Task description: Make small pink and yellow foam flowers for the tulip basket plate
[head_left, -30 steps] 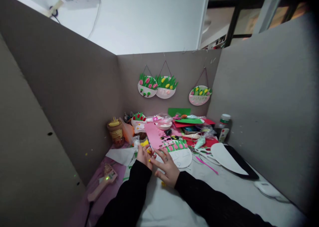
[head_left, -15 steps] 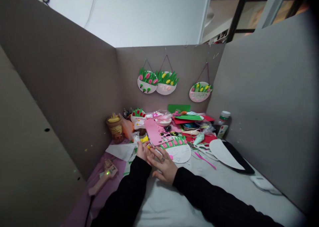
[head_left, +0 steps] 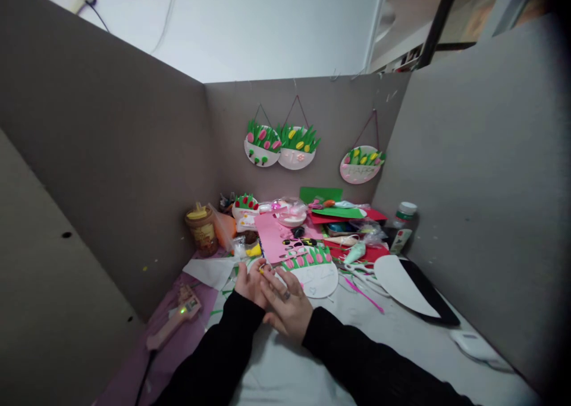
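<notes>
My left hand (head_left: 248, 285), palm up, holds a small yellow lump (head_left: 262, 270) near its fingers. My right hand (head_left: 288, 306), wearing a ring, lies over it with fingers stretched out and its fingertips at the lump. Part of the lump and some left fingers are hidden. Just beyond the hands lies a white half-round plate (head_left: 323, 281) with pink tulips and green leaves along its top and faint drawn outlines on its face. A pink sheet with cut-outs (head_left: 270, 236) is behind it.
A pink glue gun (head_left: 176, 323) with a lit green light rests at left, near a brown cup (head_left: 203, 230). White-handled scissors (head_left: 368, 280), a pink stem (head_left: 363, 294), a black-and-white plate (head_left: 410, 284) and a bottle (head_left: 404, 224) stand or lie right. Finished plates (head_left: 297, 159) hang behind.
My view has shifted slightly. Both hands stay together at the yellow lump, with the right hand's fingers now drawn closer over the left palm.
</notes>
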`<action>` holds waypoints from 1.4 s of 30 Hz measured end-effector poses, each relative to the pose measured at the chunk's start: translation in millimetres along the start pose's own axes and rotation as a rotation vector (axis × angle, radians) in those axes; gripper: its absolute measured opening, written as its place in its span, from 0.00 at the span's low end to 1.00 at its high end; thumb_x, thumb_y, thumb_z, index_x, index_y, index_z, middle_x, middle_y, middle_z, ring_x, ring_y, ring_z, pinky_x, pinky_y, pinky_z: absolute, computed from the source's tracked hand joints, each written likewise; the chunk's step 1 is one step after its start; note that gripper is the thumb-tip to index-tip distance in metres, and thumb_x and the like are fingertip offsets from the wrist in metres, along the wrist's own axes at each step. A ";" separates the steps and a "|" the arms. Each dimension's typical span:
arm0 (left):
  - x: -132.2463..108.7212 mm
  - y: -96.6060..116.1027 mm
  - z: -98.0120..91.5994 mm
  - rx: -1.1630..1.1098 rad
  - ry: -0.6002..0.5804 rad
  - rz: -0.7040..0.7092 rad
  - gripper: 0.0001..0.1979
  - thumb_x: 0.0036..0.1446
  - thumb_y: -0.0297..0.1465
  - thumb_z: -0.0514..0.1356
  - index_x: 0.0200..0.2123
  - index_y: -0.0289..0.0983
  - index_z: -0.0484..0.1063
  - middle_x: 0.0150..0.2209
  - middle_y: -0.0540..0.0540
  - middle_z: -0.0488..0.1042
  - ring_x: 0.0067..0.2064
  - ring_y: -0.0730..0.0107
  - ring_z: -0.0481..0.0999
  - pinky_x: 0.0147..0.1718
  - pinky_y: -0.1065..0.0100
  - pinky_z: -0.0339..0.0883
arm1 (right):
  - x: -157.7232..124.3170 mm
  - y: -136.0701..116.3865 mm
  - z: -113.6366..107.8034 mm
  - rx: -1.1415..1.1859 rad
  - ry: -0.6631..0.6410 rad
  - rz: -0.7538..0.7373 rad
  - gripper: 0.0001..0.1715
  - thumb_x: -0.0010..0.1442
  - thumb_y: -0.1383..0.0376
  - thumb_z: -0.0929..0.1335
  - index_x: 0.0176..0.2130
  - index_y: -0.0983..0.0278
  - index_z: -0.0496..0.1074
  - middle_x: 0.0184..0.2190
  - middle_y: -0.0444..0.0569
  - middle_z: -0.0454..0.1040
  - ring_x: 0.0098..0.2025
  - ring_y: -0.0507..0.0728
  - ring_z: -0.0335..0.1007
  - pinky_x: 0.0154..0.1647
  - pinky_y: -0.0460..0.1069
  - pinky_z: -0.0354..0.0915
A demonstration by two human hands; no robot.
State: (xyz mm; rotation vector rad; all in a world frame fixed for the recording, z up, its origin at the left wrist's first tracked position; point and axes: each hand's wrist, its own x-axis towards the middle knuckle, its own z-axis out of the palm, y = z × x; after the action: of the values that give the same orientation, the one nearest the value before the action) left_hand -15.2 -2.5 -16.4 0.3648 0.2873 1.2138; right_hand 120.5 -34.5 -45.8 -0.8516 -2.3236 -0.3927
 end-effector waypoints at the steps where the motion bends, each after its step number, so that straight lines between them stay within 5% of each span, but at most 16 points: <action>1: 0.0 1.0 -1.5 -0.006 -0.015 0.023 0.26 0.50 0.52 0.50 0.33 0.34 0.68 0.29 0.45 0.67 0.32 0.66 0.70 0.35 0.63 0.66 | -1.3 -0.8 -0.3 0.018 -0.026 -0.009 0.40 0.53 0.54 0.66 0.60 0.65 0.52 0.62 0.54 0.48 0.63 0.68 0.34 0.58 0.64 0.46; 7: 1.5 6.6 -2.0 0.031 0.067 0.059 0.24 0.53 0.49 0.49 0.30 0.34 0.69 0.26 0.46 0.65 0.27 0.70 0.68 0.29 0.66 0.65 | 1.4 -5.1 -4.3 0.091 -0.186 0.107 0.45 0.49 0.53 0.69 0.61 0.59 0.50 0.64 0.52 0.39 0.63 0.70 0.29 0.56 0.67 0.47; 15: -3.7 2.2 18.5 0.064 -0.001 0.033 0.26 0.53 0.52 0.46 0.31 0.34 0.67 0.26 0.47 0.64 0.27 0.70 0.68 0.28 0.67 0.64 | -2.2 -4.1 -6.5 0.099 -0.046 0.094 0.40 0.52 0.51 0.66 0.60 0.59 0.53 0.65 0.52 0.34 0.63 0.70 0.31 0.58 0.65 0.45; 20: -0.4 -5.9 14.5 0.037 0.070 0.027 0.31 0.51 0.55 0.41 0.32 0.35 0.67 0.27 0.45 0.65 0.30 0.66 0.68 0.36 0.58 0.64 | -1.0 0.5 -0.4 0.068 -0.006 0.126 0.43 0.54 0.47 0.63 0.62 0.62 0.49 0.65 0.53 0.33 0.63 0.71 0.30 0.58 0.65 0.44; 26: 4.6 -2.0 8.7 -0.018 0.096 0.105 0.32 0.51 0.56 0.39 0.31 0.35 0.67 0.28 0.45 0.64 0.30 0.67 0.67 0.35 0.60 0.64 | -1.0 -2.2 -1.0 0.102 0.015 0.036 0.39 0.53 0.45 0.62 0.60 0.55 0.54 0.65 0.48 0.35 0.63 0.71 0.33 0.57 0.67 0.45; 31: 9.5 -2.4 5.0 -0.020 0.076 0.093 0.33 0.49 0.58 0.38 0.32 0.37 0.66 0.28 0.45 0.64 0.29 0.65 0.68 0.33 0.58 0.64 | 1.5 0.6 -1.0 0.094 0.059 0.162 0.35 0.57 0.48 0.59 0.60 0.58 0.55 0.65 0.49 0.35 0.63 0.71 0.32 0.58 0.65 0.45; 35: 10.0 -1.6 6.2 -0.061 0.086 0.133 0.33 0.50 0.57 0.36 0.31 0.37 0.66 0.27 0.46 0.64 0.29 0.67 0.68 0.31 0.62 0.65 | 0.7 1.3 -3.0 0.109 0.023 0.080 0.33 0.56 0.46 0.60 0.58 0.52 0.57 0.64 0.44 0.36 0.62 0.71 0.33 0.57 0.66 0.45; 42: 10.2 -4.8 9.0 -0.043 0.077 0.112 0.32 0.50 0.57 0.38 0.32 0.37 0.66 0.27 0.46 0.65 0.29 0.66 0.68 0.32 0.60 0.65 | 1.5 2.2 -5.8 0.066 0.046 0.146 0.32 0.56 0.48 0.61 0.58 0.55 0.58 0.64 0.46 0.39 0.62 0.71 0.34 0.57 0.66 0.45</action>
State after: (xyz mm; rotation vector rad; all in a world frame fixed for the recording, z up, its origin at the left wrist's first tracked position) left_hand -4.1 4.6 -10.5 0.3001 0.3099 1.3437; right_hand 123.7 -34.9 -40.3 -0.9625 -2.2032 -0.2686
